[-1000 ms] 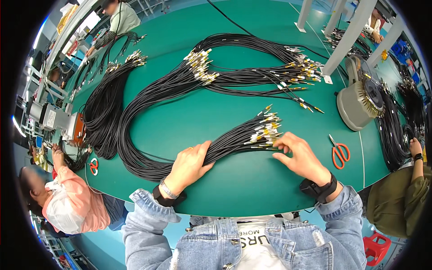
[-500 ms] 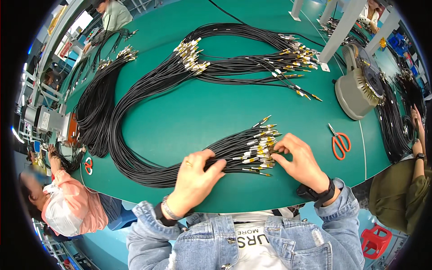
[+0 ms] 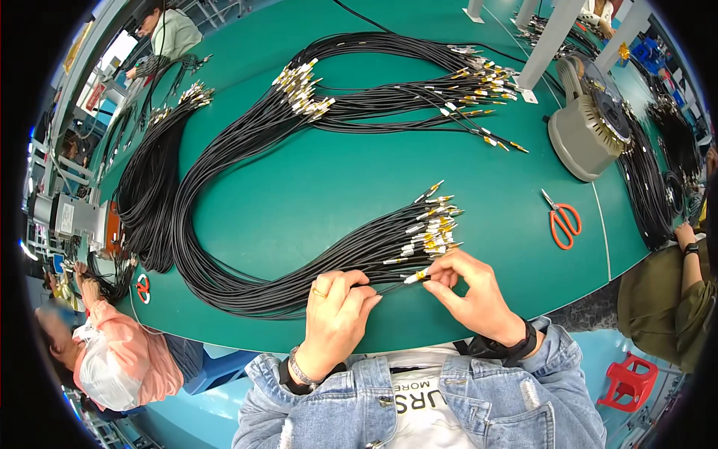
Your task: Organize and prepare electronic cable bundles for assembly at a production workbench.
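Note:
A thick bundle of black cables (image 3: 247, 278) curves across the green table, its near end fanning out in white-sleeved, gold-tipped connectors (image 3: 436, 230). My right hand (image 3: 473, 290) pinches the connector end of one cable (image 3: 416, 277), drawn toward me at the near edge of the bundle. My left hand (image 3: 336, 316) is closed on that same cable a little further back, beside the bundle. The fingertips of my left hand partly hide where it grips.
Orange-handled scissors (image 3: 565, 224) lie to the right, near a grey machine with a round toothed top (image 3: 587, 138). Further cable bundles (image 3: 153, 179) lie at the left and far side. Co-workers sit at both sides. A red stool (image 3: 630, 380) stands at lower right.
My right hand has moved down and toward me, bringing one connector end away from the others. My left hand has shifted slightly right, its fingers closing on the cable.

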The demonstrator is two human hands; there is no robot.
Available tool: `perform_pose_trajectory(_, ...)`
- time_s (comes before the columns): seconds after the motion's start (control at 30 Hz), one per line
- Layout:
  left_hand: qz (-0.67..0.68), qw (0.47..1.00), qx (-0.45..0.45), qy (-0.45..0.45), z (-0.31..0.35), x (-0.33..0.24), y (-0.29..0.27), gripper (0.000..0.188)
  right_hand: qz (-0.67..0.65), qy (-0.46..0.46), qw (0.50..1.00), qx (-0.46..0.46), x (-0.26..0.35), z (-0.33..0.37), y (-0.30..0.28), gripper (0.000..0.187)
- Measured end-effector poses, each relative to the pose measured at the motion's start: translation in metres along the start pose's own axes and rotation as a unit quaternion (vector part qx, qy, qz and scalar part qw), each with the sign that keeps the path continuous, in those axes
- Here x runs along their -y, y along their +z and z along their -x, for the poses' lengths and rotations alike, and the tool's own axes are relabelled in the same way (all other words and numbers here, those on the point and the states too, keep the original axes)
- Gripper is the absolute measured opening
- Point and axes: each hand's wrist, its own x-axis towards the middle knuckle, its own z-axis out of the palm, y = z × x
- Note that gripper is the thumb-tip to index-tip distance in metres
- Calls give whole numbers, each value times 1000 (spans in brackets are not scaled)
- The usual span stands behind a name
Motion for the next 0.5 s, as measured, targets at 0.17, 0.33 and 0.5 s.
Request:
perform_pose_trajectory(0.17, 50, 998, 31, -16, 11, -1, 10, 21, -229, 165, 957, 61, -11, 9, -1, 12)
perform_pose_trajectory(0.33, 84, 991, 74, -70, 13, -13, 28, 20, -320, 224, 917, 78, -26, 23, 4, 13)
perform_pose_trajectory(0.5, 41, 996, 80, -5, 14, -16, 40, 20, -359, 268, 891, 77, -32, 31, 2, 13)
